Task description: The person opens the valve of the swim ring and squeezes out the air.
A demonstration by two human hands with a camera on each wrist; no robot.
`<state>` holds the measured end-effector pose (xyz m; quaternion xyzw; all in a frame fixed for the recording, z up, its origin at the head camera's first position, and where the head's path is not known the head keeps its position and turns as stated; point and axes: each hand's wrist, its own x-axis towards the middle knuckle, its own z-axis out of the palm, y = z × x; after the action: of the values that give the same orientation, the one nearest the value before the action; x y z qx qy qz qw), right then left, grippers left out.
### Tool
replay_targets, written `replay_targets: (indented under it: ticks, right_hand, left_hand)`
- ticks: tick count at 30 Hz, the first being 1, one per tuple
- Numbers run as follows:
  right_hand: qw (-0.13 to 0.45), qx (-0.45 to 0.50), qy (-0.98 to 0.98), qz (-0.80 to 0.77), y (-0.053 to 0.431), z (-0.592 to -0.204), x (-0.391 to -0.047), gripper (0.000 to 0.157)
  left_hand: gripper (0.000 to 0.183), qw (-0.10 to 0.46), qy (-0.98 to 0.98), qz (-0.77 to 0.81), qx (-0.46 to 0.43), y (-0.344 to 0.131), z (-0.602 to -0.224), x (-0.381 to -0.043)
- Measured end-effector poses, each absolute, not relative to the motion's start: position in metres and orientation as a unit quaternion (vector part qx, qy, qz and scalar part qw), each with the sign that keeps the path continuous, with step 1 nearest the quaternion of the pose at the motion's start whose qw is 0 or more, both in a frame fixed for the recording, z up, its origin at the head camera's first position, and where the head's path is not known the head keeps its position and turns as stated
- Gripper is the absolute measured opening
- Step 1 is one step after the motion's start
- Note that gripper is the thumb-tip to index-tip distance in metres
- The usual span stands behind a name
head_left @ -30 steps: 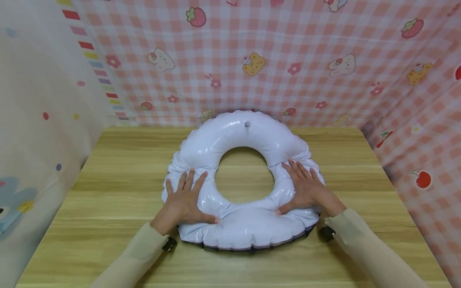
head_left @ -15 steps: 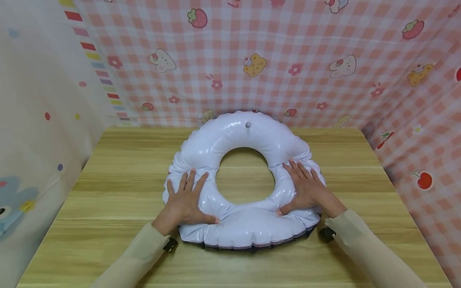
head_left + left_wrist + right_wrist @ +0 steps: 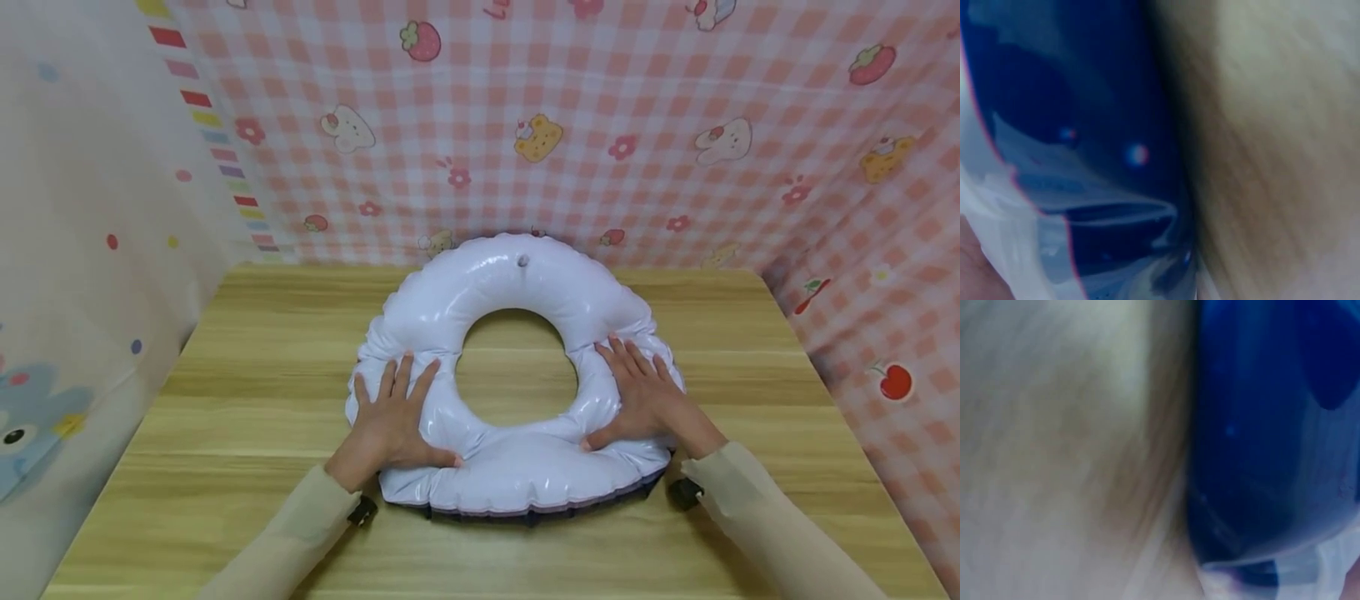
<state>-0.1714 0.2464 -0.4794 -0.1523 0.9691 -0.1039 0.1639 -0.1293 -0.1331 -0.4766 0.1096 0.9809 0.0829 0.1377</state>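
Observation:
A white inflatable swim ring (image 3: 525,471) lies flat on the wooden table, its valve at the far side and its plastic creased under both hands. My left hand (image 3: 390,425) presses on the ring's left side with fingers spread. On the opposite side, my right hand (image 3: 641,400) presses down with straight fingers, thumb toward the middle. The ring's underside shows dark blue in the left wrist view (image 3: 1104,125) and again as a blue surface in the right wrist view (image 3: 1254,456). Only slivers of the hands appear in those wrist views.
The wooden table (image 3: 247,400) extends on both sides of the ring. A pink checked curtain (image 3: 480,108) hangs behind it, close to the ring's far edge, and continues down the right. A pale printed curtain (image 3: 90,208) borders the left.
The whole head view has shifted slightly, so everything sits a little further right. Both hands keep their places on the ring, which looks the same.

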Motion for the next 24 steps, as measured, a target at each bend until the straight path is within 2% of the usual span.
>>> replay_targets:
  ticks: [13,24]
  right_hand:
    - [0.162,-0.159,0.968,-0.104,0.248,-0.488,-0.174,0.162]
    - [0.161,-0.209,0.954,-0.141,0.267,-0.474,-0.174,0.147]
  left_hand:
    - [0.143,0.142,0.979,0.089,0.116,-0.138,-0.473,-0.129]
    - [0.139,0.130,0.978,0.107,0.120,-0.140,-0.476,-0.120]
